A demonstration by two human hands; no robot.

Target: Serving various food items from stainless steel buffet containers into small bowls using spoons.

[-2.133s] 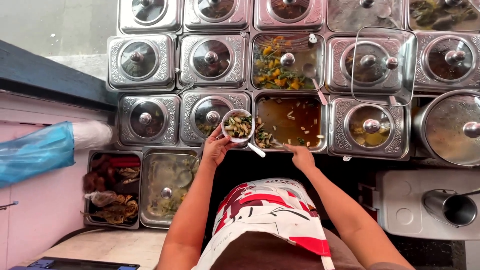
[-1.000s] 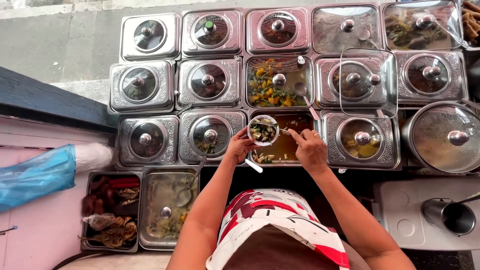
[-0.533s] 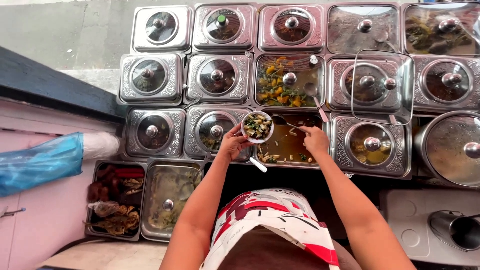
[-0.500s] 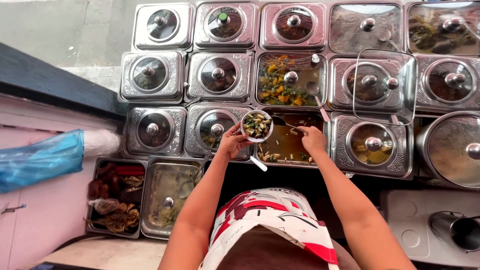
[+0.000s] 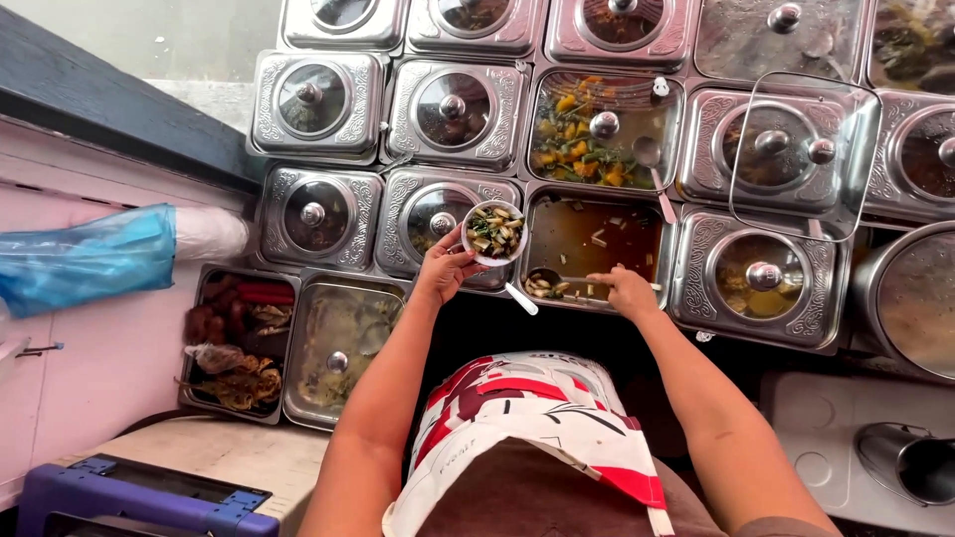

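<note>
Left hand (image 5: 441, 273) lifts bowl (image 5: 494, 233); right hand (image 5: 629, 291) dips ladle (image 5: 550, 281), arm outstretched.

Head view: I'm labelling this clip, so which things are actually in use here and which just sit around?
In use:
left hand
small bowl
right hand
ladle
open brown-broth tray

Lying about:
lidded steel trays
blue plastic bag
metal jug

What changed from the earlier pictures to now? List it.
The right hand brought the ladle down from beside the bowl into the open brown-broth pan, scooping. The left hand kept holding the bowl above the pans; the lids stayed put.
</note>
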